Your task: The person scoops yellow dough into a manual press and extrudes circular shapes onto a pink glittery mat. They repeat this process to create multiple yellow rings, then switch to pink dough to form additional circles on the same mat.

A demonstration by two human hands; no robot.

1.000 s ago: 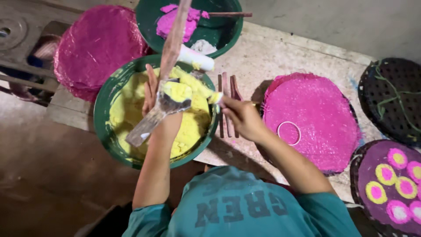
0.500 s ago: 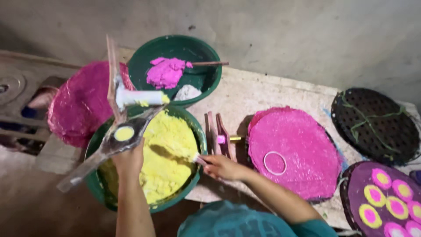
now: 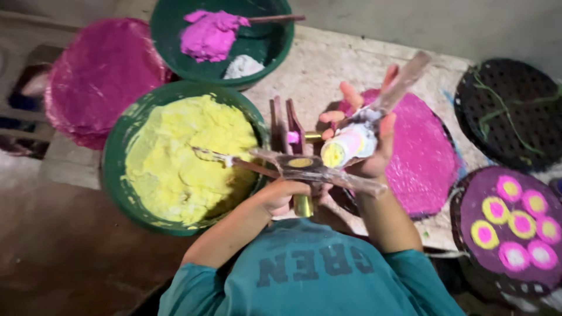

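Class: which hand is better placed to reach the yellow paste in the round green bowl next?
Probably left: the left hand, gripping a flat wooden tool, sits by the green bowl rim, the tool's tip over the yellow paste. The right hand holds a white tube above the pink disc.

The person wears a teal short-sleeved shirt (image 3: 310, 281), seen from above at six o'clock in the view. Dark block lettering runs across its chest, upside down to the camera. Both sleeves end above the elbow, leaving the forearms and hands bare, without rings, watch or gloves.
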